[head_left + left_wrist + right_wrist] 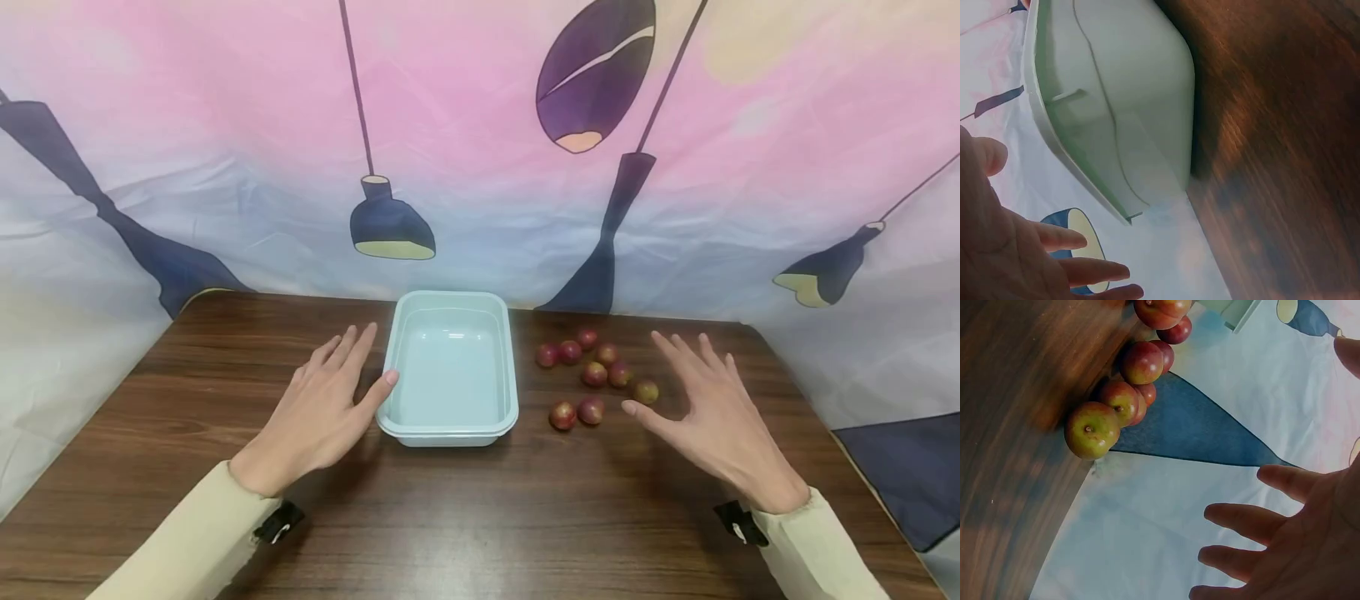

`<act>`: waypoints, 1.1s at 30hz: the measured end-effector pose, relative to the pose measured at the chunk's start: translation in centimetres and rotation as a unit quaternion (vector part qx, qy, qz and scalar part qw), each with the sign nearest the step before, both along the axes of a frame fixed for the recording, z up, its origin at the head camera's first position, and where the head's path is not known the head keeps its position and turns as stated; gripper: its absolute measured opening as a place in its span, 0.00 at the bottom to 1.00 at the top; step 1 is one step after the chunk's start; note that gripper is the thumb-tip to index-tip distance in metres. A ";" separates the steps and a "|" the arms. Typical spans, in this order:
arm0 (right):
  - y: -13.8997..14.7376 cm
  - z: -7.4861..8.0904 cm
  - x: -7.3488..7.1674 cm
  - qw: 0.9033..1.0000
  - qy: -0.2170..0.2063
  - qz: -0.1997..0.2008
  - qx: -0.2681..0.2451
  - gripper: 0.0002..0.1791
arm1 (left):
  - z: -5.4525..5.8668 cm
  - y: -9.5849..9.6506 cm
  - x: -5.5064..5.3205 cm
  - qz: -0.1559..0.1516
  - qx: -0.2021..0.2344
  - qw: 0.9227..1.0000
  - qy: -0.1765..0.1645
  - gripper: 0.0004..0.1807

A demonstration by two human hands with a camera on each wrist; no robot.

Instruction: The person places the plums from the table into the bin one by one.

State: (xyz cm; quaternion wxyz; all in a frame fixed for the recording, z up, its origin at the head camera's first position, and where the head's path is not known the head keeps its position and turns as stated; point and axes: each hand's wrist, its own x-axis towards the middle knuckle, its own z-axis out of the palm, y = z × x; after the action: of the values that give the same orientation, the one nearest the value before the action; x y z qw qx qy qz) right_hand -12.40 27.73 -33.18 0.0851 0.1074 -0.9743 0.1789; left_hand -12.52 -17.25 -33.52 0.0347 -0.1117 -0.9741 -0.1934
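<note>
A pale blue plastic tub [450,367] stands near the back middle of the table, its inside bare. My left hand [318,408] hovers at the tub's left side with fingers spread, the thumb overlapping the rim in the head view. Several plums [594,374], red to yellow-green, lie loose to the right of the tub. To their right, my right hand [708,425] is held over the table, fingers apart and holding nothing. The greenest plum [1092,430] is the one closest to that hand. In the left wrist view, the tub's side wall [1147,81] faces the palm.
The dark wooden table [480,517] reaches back to a printed cloth backdrop [465,125] with hanging lamps drawn on it. Both sleeves are pale, with a small black device [278,522] at the left wrist and another [740,523] at the right.
</note>
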 end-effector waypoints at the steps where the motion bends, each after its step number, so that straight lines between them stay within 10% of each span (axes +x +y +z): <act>1: 0.0 0.0 0.0 1.000 0.003 -0.001 -0.004 0.52 | 0.0 0.0 -0.1 0.000 0.007 1.000 -0.003 0.44; 21: 0.3 -0.8 -0.9 0.999 0.045 -0.007 -0.026 0.40 | 0.5 0.8 -2.5 0.024 0.169 0.982 -0.079 0.29; 33: 0.6 -1.5 -1.9 0.998 0.059 0.028 -0.011 0.36 | 0.0 -0.4 -5.0 0.028 0.320 0.923 -0.214 0.32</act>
State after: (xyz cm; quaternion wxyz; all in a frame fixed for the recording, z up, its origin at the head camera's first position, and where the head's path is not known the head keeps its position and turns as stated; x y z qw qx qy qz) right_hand -14.25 28.31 -34.70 0.1384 0.1442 -0.9622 0.1850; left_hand -17.53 -17.60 -33.48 -0.1349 -0.0236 -0.8472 -0.5133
